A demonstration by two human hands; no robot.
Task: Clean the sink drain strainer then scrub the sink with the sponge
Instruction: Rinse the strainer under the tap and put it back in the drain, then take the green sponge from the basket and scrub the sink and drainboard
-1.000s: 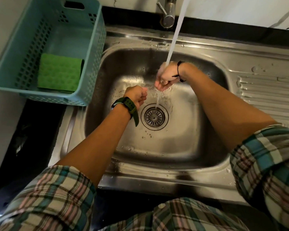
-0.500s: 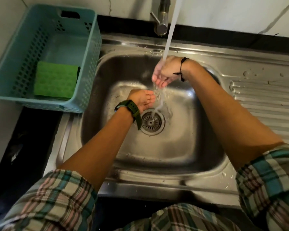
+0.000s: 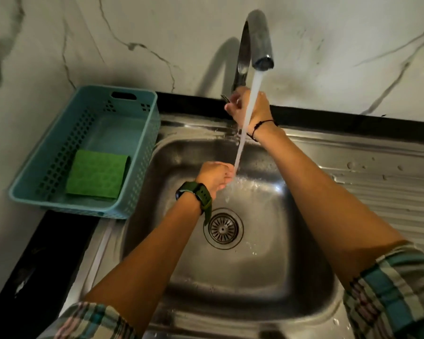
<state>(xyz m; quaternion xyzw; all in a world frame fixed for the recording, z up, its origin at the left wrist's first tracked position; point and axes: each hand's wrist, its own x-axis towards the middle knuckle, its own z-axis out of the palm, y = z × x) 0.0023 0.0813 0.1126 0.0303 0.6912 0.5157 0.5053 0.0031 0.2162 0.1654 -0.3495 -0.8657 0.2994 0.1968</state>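
Observation:
The round metal drain strainer (image 3: 223,228) sits in the drain at the bottom of the steel sink (image 3: 255,277). A green sponge (image 3: 97,177) lies flat in the teal basket (image 3: 83,206) left of the sink. Water runs from the tap (image 3: 261,45) in a slanted stream. My left hand (image 3: 216,177), with a green watch on the wrist, holds nothing, and its loosely bent fingers are under the foot of the stream. My right hand (image 3: 245,106) is up at the tap's base, its fingers curled round the small tap lever (image 3: 225,98).
A ribbed, wet draining board (image 3: 377,182) lies right of the basin. Behind the sink a black ledge (image 3: 340,116) meets the marble wall. The dark counter (image 3: 47,265) runs along the left, under the basket.
My right hand left the water and rose to the tap lever. My left hand stayed under the stream. The view tilted up, and the whole tap shows.

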